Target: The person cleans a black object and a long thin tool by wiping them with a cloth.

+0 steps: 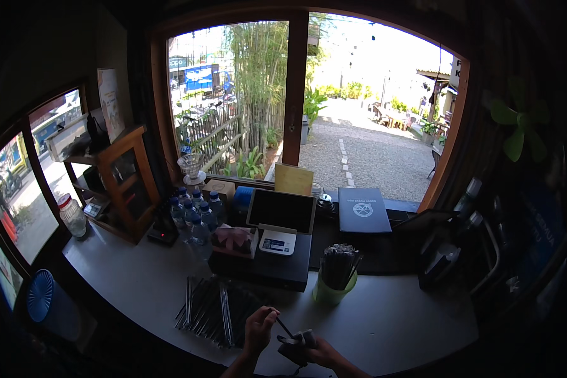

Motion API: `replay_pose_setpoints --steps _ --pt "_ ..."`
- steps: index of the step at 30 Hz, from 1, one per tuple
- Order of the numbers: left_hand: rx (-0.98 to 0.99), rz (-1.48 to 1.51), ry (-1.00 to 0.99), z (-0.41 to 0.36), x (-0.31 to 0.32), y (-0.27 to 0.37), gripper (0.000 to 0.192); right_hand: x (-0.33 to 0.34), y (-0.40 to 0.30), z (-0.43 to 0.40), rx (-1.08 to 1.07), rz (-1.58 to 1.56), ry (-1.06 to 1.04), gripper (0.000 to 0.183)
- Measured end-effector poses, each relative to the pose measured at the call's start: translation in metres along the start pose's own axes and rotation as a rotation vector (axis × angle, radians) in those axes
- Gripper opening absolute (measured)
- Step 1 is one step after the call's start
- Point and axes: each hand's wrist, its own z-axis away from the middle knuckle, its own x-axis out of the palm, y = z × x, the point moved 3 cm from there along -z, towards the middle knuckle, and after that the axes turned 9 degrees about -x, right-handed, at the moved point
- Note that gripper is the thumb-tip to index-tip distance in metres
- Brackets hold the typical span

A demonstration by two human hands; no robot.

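Near the counter's front edge, my left hand (260, 328) pinches one end of a thin black stick (284, 326), which looks like a drinking straw. Its lower end meets a small dark and grey bundle (296, 344), perhaps cloth or a wrapper; I cannot tell which. My right hand (323, 353) is closed around that bundle. Left of my hands, a loose pile of black straws (203, 312), some in clear wrappers, lies flat on the counter. Behind my right hand a green cup (328, 294) stands upright, packed with dark wrapped straws (340, 267).
A tablet (281, 211) on a white stand tops a black cash drawer (260, 274). Beside it are a tissue box (234, 242) with a pink bow and several water bottles (199, 231). A dark blue folder (364, 210) and a service bell (325, 202) sit by the window.
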Motion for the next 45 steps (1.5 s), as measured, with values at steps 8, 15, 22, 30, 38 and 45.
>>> replay_pose_setpoints --steps 8,15,22,30,38,45 --pt "-0.240 -0.100 -0.351 0.021 0.020 -0.020 0.019 -0.009 0.004 0.001 0.124 -0.036 0.033 0.028" --pt "-0.031 0.024 -0.027 -0.005 -0.004 -0.005 0.020 0.001 0.003 0.008 0.036 0.092 0.051 0.021" --pt "-0.367 -0.217 -0.397 0.016 0.014 -0.024 0.026 0.002 -0.012 0.004 0.030 -0.033 0.080 0.018" --pt "-0.232 -0.090 -0.232 -0.001 0.002 -0.012 0.027 0.000 -0.017 0.008 -0.004 0.054 0.089 0.016" --pt "-0.207 -0.210 -0.373 0.013 0.017 -0.019 0.023 -0.003 -0.008 0.008 0.034 -0.032 0.063 0.019" --pt "-0.286 -0.074 -0.291 0.004 0.008 -0.018 0.028 -0.001 -0.022 0.012 0.077 0.017 0.097 0.022"
